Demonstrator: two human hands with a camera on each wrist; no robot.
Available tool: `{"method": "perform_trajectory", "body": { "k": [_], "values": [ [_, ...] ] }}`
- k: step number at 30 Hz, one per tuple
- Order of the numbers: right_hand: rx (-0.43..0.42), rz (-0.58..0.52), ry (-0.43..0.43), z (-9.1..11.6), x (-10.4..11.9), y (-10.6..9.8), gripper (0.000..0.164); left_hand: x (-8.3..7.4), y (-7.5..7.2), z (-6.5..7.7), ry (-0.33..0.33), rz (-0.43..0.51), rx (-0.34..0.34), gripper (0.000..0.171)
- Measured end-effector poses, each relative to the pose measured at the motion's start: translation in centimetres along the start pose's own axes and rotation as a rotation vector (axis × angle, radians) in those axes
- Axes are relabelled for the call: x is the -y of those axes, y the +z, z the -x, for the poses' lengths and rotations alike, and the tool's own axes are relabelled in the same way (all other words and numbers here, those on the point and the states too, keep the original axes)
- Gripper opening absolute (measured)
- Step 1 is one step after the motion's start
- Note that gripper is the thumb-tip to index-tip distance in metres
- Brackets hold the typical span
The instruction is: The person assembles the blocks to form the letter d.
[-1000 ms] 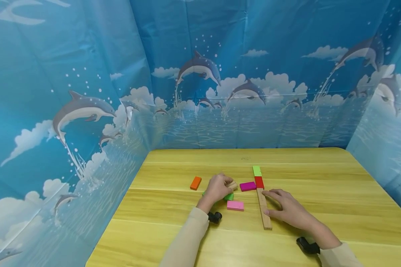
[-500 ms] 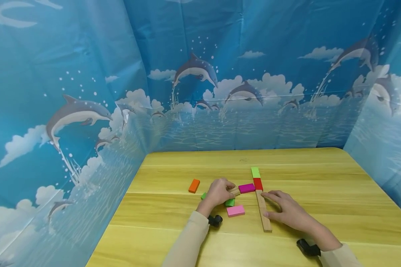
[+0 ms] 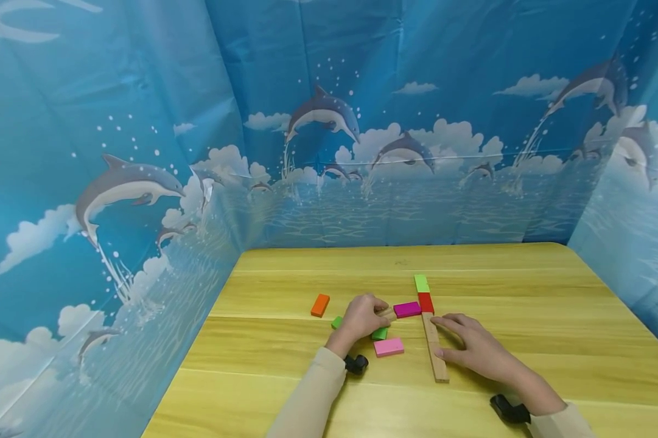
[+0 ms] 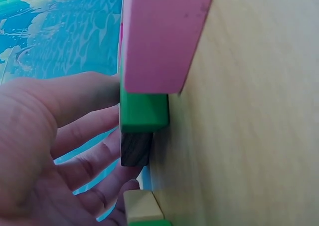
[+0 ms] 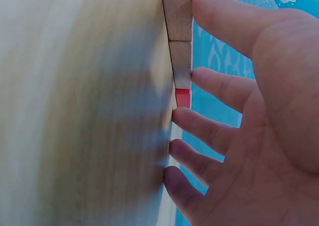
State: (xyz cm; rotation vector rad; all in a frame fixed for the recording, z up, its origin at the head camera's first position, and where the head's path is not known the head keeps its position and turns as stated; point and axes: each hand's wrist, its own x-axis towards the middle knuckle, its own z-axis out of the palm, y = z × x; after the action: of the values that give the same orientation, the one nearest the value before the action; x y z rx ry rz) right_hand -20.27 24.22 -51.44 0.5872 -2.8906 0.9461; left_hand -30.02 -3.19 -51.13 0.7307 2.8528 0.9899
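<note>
One pale wooden block [image 3: 386, 314] is being pinched between the thumb and fingers of the left hand [image 3: 360, 317], low over a yellow wood-grain table [image 3: 526, 292], left of centre. Its right end is pointing at a magenta block [image 3: 407, 309], just beside it; whether the two are touching is hard to tell.

The magenta block is lying crosswise, its right end beside a red block [image 3: 425, 302]. That red block is forming part of a straight row running away from the person: a light green block [image 3: 422, 283] is lying at the far end, then the red, then two wooden blocks [image 3: 430, 328] toward the near edge.

The right hand [image 3: 479, 350] is gripping nothing; its fingers are spreading loosely, with thumb and index fingertip touching the right side of the wooden pair.

Around the left hand, a pink block [image 3: 389, 347] is lying nearer the person, a green block [image 3: 380, 334] is showing just beyond it, another green block [image 3: 336, 322] is peeking out on the left, and an orange block [image 3: 320, 305] is lying farther left, apart. A blue dolphin-print curtain [image 3: 329, 207] is hanging behind.
</note>
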Motion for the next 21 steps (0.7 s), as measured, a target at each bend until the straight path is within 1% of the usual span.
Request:
{"method": "perform_trajectory", "body": {
  "k": [8, 11, 21],
  "values": [
    [-0.006, 0.007, -0.011, 0.07, -0.10, 0.07, 0.070, -0.06, 0.02, 0.23, -0.002, 0.035, 0.000, 0.032],
    [-0.006, 0.002, -0.004, 0.14, 0.07, -0.07, 0.070, -0.07, 0.00, 0.21, 0.002, 0.042, -0.001, 0.033],
    [0.015, -0.006, 0.016, 0.22, 0.18, -0.06, 0.071, 0.14, 0.11, 0.29, -0.015, 0.065, 0.008, 0.037]
  ]
}}
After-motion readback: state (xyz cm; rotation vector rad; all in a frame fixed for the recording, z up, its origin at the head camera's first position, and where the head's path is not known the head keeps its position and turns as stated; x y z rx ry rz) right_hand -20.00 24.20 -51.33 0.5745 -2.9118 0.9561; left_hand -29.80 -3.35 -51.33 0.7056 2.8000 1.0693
